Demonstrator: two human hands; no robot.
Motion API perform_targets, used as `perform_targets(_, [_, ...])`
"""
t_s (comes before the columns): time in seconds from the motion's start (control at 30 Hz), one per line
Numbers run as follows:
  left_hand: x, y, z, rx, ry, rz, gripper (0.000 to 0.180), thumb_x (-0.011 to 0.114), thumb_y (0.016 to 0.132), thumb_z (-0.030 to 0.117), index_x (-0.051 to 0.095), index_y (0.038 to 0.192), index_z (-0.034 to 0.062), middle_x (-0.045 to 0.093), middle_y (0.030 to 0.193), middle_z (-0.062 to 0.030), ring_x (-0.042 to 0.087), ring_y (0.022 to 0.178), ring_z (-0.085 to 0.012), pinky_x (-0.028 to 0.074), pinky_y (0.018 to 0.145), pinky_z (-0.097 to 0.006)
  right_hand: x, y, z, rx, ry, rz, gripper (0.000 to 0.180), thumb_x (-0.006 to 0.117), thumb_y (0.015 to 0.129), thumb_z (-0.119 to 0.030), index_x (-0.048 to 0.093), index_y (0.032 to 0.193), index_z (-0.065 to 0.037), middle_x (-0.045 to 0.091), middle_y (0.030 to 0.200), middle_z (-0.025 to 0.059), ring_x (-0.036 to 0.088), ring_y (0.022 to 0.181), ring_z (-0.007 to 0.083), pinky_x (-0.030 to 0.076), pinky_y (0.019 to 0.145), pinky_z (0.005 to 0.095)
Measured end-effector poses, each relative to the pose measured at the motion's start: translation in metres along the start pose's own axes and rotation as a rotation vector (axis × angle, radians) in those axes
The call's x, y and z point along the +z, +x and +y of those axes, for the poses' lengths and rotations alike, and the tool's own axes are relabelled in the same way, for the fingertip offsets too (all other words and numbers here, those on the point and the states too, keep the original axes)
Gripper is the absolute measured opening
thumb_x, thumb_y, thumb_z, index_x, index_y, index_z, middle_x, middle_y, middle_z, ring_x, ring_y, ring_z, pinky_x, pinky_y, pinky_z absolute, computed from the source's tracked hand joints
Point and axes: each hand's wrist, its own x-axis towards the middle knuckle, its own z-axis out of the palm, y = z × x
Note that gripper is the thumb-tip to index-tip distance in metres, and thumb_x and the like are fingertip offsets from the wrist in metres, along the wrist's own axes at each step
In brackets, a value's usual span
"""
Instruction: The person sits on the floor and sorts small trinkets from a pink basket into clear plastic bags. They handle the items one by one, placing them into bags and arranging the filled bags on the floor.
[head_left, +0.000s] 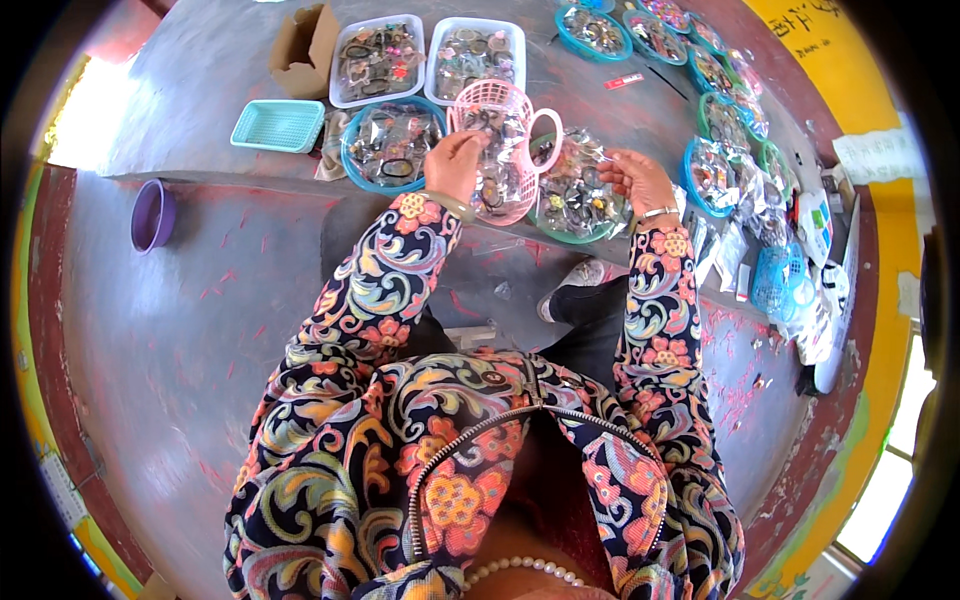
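Note:
My left hand (456,168) is closed, its fingertips pinching a clear plastic bag (497,122) of small dark and coloured pieces over the pink basket (526,200). More clear bags lie inside that basket, which has a round handle. To the right, my right hand (645,186) hovers at the edge of a green basket (572,238) heaped with clear bags. Its fingers are curled together, and whatever lies between the tips is too small to make out. Just left of my left hand stands a blue basket (346,160) of similar bags, some holding dark loops that look like hair ties.
Behind are two white bins (337,95) of bagged pieces and a cardboard box (303,50). A turquoise tray (278,126) and a purple tub (152,216) stand at left. Several filled baskets (690,170) line the right, beside plastic bags (780,290). A ledge edge runs below the baskets.

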Motion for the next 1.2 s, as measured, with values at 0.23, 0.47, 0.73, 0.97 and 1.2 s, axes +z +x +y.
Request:
perform_targets(0.23, [0.001,-0.002,0.005,-0.163,0.074,-0.078,0.021,0.05,0.082,0.014,0.057,0.096,0.0,0.062,0.089,-0.0075,0.058,0.084,-0.0141,0.043,0.062,-0.024,-0.069,0.033,0.073,0.083,-0.824,0.237,0.026,0.056,0.073,-0.023,0.061,0.088,-0.002,0.062,0.078,0.0132,0.06,0.07,0.0228,0.047,0.06,0.0298])
perform_targets(0.47, [-0.002,-0.004,0.006,-0.204,0.058,-0.093,0.02,0.048,0.081,0.012,0.059,0.091,-0.0011,0.063,0.083,-0.0083,0.06,0.076,-0.0125,0.045,0.057,-0.021,-0.063,0.045,0.109,0.218,-1.526,0.27,0.035,0.054,0.076,-0.032,0.061,0.095,-0.003,0.059,0.096,0.0195,0.057,0.091,0.0324,0.045,0.078,0.0398])
perform_targets(0.73, [0.003,-0.004,0.001,-0.226,0.053,-0.142,0.02,0.049,0.081,0.013,0.059,0.09,-0.0013,0.062,0.081,-0.0081,0.058,0.072,-0.0119,0.044,0.055,-0.022,-0.078,0.06,0.136,0.47,-1.492,0.213,0.048,0.06,0.068,-0.042,0.06,0.099,-0.004,0.057,0.105,0.0147,0.054,0.099,0.0298,0.042,0.084,0.0386])
perform_targets(0.97, [-0.002,-0.001,-0.004,-0.251,0.066,-0.148,0.02,0.051,0.081,0.015,0.06,0.09,-0.0013,0.063,0.08,-0.0074,0.058,0.074,-0.0118,0.044,0.054,-0.021,-0.062,0.06,0.126,0.536,-1.481,0.19,0.058,0.068,0.059,-0.042,0.059,0.101,-0.003,0.056,0.109,0.0128,0.054,0.1,0.0274,0.041,0.086,0.0376])
perform_targets(1.2, [-0.003,-0.002,-0.003,-0.27,0.063,-0.134,0.021,0.051,0.081,0.015,0.06,0.091,-0.001,0.063,0.079,-0.0068,0.06,0.073,-0.0114,0.044,0.055,-0.021,-0.056,0.061,0.138,0.614,-1.399,0.187,0.048,0.066,0.059,-0.034,0.061,0.097,-0.005,0.057,0.106,0.0147,0.055,0.098,0.0255,0.043,0.084,0.0347])
